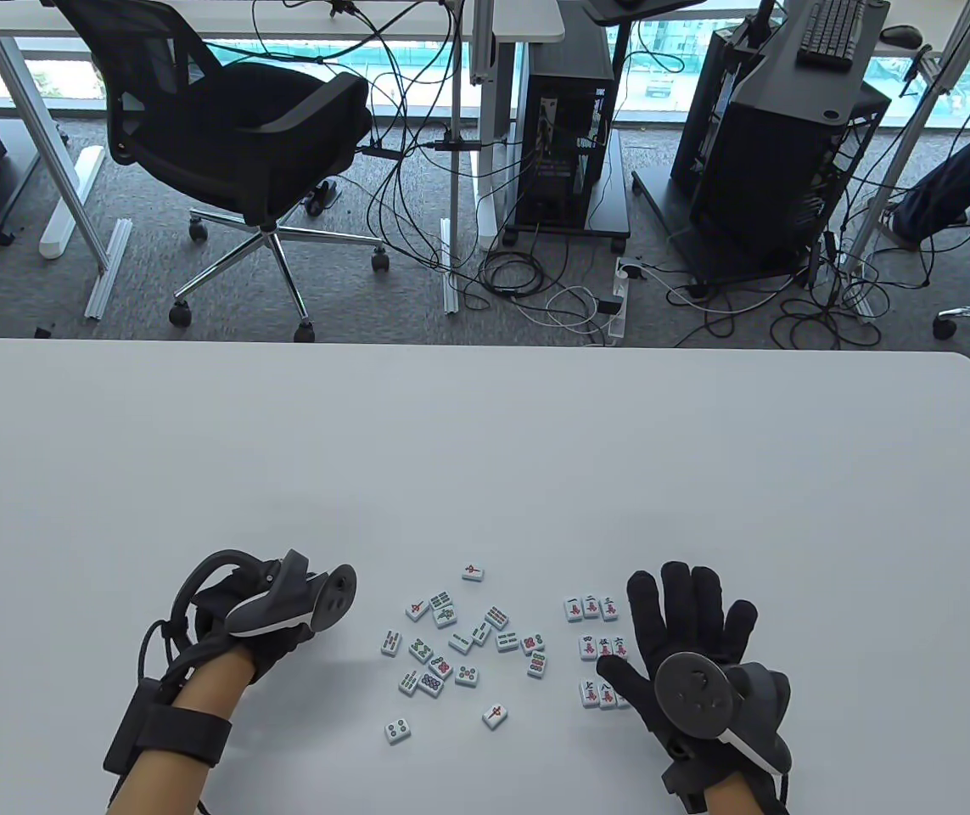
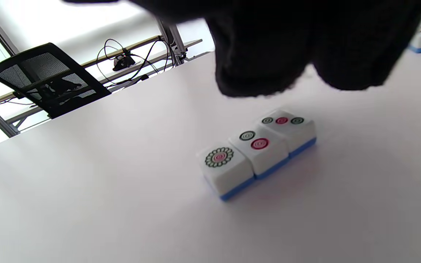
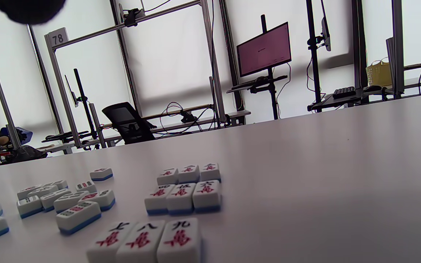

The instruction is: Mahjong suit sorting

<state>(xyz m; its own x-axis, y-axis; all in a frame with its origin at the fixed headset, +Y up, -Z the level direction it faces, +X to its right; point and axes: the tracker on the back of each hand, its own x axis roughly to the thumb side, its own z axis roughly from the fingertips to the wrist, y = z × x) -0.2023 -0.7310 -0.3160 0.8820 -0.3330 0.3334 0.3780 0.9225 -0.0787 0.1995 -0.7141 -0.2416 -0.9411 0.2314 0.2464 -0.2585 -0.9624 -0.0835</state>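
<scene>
An office floor with a black mesh chair (image 1: pixel 238 127), computer towers and loose cables lies beyond a white bench (image 1: pixel 485 441). All items of interest sit near the bench's front edge, between and under the two gloved hands.

A loose cluster of mahjong tiles (image 1: pixel 459 645) lies face up in the middle, between the hands and touching neither. Single tiles lie apart from it: one behind (image 1: pixel 473 571), one in front (image 1: pixel 495 716) and one at front left (image 1: pixel 397 729).

To the right of the cluster, nine character tiles (image 1: pixel 599 649) stand sorted in three rows of three, red and black markings up. The right wrist view shows the rows apart from each other, with the tiles within each row side by side (image 3: pixel 181 195).

The right hand (image 1: pixel 688 645) lies palm down with fingers straight and spread, holding nothing. It lies just beside the character tiles on their right; its thumb overlaps the right ends of the middle and front rows.

The left hand (image 1: pixel 268 615) is well left of the cluster. In the table view its fingers are hidden under the tracker. The left wrist view shows its fingertips (image 2: pixel 261 54) hanging above a row of three circle tiles (image 2: pixel 258 149), which touch side by side; the fingertips appear clear of them and hold nothing. Whether the fingers are straight or curled cannot be told.
</scene>
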